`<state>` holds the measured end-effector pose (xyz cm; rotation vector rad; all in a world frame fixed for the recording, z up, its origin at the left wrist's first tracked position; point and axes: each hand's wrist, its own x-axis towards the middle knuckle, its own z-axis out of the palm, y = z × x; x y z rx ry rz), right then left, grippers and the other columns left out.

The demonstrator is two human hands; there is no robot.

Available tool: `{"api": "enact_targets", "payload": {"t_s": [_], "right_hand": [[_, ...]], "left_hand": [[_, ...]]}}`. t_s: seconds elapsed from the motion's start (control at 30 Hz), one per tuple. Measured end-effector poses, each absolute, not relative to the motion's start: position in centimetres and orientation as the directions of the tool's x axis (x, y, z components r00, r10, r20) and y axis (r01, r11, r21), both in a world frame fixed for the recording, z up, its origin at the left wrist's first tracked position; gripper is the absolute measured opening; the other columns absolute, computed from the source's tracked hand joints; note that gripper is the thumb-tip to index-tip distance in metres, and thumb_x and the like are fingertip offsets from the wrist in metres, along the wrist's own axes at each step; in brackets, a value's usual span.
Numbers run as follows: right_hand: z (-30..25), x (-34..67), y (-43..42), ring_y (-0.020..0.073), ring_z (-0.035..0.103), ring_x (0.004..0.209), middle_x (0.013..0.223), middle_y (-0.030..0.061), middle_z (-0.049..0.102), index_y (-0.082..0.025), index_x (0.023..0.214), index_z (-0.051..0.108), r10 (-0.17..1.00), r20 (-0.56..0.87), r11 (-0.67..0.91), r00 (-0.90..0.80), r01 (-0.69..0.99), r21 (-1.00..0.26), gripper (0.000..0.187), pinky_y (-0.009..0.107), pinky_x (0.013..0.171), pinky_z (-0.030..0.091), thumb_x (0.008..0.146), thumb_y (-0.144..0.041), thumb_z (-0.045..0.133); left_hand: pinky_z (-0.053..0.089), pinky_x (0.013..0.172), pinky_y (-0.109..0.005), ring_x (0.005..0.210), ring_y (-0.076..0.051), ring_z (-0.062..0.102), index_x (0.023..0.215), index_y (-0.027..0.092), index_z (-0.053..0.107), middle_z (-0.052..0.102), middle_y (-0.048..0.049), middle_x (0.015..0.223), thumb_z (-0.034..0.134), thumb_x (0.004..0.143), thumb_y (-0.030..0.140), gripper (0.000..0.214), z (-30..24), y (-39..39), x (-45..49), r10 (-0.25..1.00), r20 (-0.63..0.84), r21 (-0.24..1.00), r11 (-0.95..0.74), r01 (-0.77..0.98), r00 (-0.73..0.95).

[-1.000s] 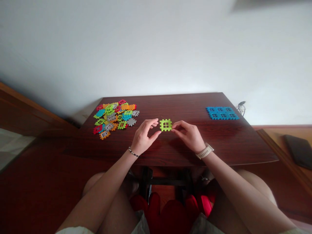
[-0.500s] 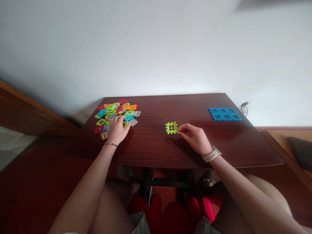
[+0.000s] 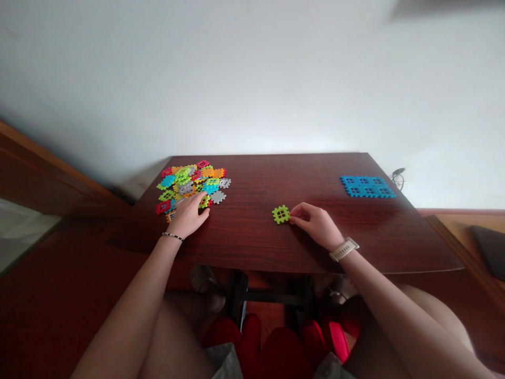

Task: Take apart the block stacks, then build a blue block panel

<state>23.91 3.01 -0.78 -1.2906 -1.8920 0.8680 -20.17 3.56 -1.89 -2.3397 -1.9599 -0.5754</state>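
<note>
A lime-green square tile [image 3: 281, 214] with toothed edges lies on the dark wooden table [image 3: 256, 242], near its middle. My right hand [image 3: 315, 224] pinches the tile's right edge with thumb and fingers. My left hand [image 3: 188, 214] rests on the near edge of a heap of coloured toothed tiles [image 3: 192, 185] at the table's left. Its fingers curl onto a tile there; whether it grips one I cannot make out.
A flat blue panel of joined tiles [image 3: 366, 186] lies at the table's far right corner, with a thin cable [image 3: 397, 175] just beyond it. A white wall stands behind the table. A dark flat object [image 3: 489, 250] sits off to the right.
My left hand left the green tile and went left to the heap of tiles. My right hand lowered the green tile onto the table, a little to the right.
</note>
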Motion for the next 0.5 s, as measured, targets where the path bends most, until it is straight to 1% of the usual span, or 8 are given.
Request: {"api": "enact_targets", "payload": {"t_s": [0.17,0.3,0.37,0.5], "right_hand": [[-1.1,24.0,3.3,0.0246,0.078,0.087,0.096,0.0054,0.083,-0.023,0.096,0.076,0.953,0.127,0.241,-0.276,0.435,-0.867,0.023,0.039,0.083,0.061,0.089,-0.045,0.080],[-1.3,23.8,3.5,0.0260,0.078,0.090,0.098,0.0068,0.084,-0.023,0.098,0.076,0.959,0.110,0.221,-0.263,0.442,-0.869,0.029,0.040,0.083,0.060,0.091,-0.051,0.078],[-1.5,23.7,3.6,0.0254,0.078,0.087,0.096,0.0063,0.083,-0.023,0.098,0.076,0.963,0.101,0.209,-0.250,0.459,-0.863,0.028,0.040,0.081,0.060,0.091,-0.051,0.078],[-2.0,23.4,3.7,0.0240,0.078,0.082,0.093,0.0050,0.083,-0.024,0.099,0.074,0.969,0.100,0.199,-0.227,0.469,-0.860,0.023,0.038,0.076,0.060,0.090,-0.044,0.079]], "left_hand": [[0.048,0.121,-0.056,0.136,-0.036,0.065,0.146,0.016,0.060,0.068,-0.0182,0.147,0.056,0.099,0.036,0.051,-1.9,3.6,-20.6,0.938,0.321,0.290,-0.227,0.930,0.129],[0.049,0.121,-0.054,0.135,-0.035,0.065,0.146,0.017,0.060,0.069,-0.0176,0.145,0.062,0.098,0.041,0.054,-2.1,3.7,-20.8,0.933,0.343,0.331,-0.227,0.916,0.108],[0.050,0.119,-0.054,0.131,-0.034,0.067,0.146,0.017,0.060,0.071,-0.0171,0.142,0.066,0.096,0.041,0.056,-2.2,3.7,-20.7,0.931,0.353,0.337,-0.225,0.914,0.099],[0.054,0.114,-0.054,0.122,-0.033,0.069,0.147,0.022,0.059,0.076,-0.0125,0.126,0.075,0.092,0.039,0.059,-1.7,3.8,-19.8,0.921,0.379,0.327,-0.226,0.918,0.092]]}}
